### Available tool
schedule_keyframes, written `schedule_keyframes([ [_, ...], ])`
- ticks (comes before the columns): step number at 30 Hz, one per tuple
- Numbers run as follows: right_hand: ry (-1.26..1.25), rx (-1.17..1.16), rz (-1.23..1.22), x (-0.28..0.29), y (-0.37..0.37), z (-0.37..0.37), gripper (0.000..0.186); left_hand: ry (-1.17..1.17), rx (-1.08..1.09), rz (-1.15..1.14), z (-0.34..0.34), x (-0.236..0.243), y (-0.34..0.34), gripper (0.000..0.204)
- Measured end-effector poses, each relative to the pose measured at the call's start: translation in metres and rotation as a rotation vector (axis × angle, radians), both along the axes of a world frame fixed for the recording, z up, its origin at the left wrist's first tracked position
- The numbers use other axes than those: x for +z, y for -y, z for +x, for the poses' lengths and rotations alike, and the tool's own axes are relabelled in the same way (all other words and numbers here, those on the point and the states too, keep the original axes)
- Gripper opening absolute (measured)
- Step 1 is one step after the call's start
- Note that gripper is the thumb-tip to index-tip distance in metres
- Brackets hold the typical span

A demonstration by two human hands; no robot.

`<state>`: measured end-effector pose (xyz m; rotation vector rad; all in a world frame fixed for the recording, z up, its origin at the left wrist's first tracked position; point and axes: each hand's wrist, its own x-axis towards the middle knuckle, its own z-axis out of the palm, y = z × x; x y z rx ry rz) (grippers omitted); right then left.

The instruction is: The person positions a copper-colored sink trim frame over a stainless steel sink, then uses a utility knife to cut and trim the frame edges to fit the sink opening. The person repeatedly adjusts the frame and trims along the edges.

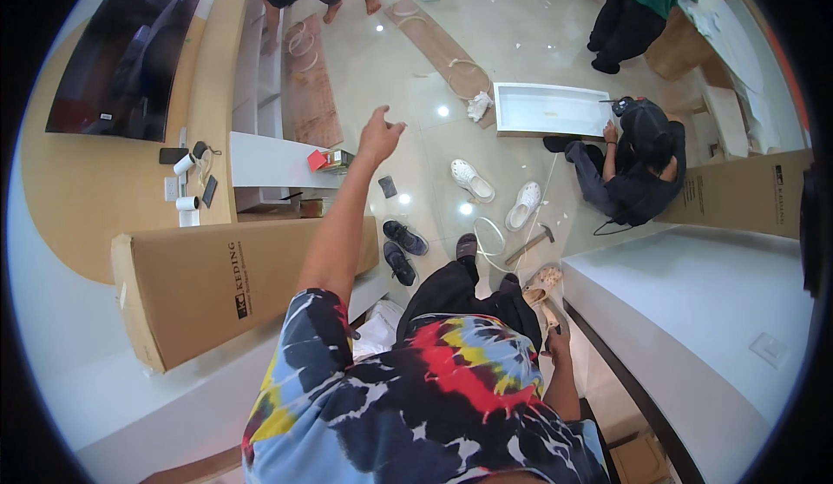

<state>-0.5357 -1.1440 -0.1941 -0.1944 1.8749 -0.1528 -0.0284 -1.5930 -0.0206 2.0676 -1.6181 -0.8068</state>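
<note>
My left hand [380, 137] is stretched out ahead above the tiled floor, empty, its thumb and fingers apart. Beneath and beside that arm are a small box with a red flap [334, 161] and a dark flat piece [387, 187] on the floor. Low at my right side hangs my right hand [558, 343], its fingers curled by a small dark thing that I cannot make out. Tan clogs [544, 283] lie just beyond it. A hammer [530, 245] and a loop of pale edging strip [490, 237] rest on the floor ahead of my feet.
White clogs [471, 180] and dark shoes [404, 250] lie on the floor. Long cardboard boxes [252, 284] stand at left and right. A crouching person in black [646, 163] works at a white open cabinet [552, 109]. Two brown panels [312, 80] lie farther off, near other people.
</note>
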Motion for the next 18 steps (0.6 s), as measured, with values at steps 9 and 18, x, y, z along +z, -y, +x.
schedule_keyframes([
  [9, 0.086, 0.037, -0.064, 0.01, 0.006, -0.046, 0.06, -0.434, -0.288, -0.2, -0.156, 0.174, -0.148, 0.018],
  [18, 0.126, 0.052, -0.064, 0.004, -0.016, -0.086, 0.05, -1.158, -0.886, -0.499, -0.24, 0.328, -0.274, 0.018],
])
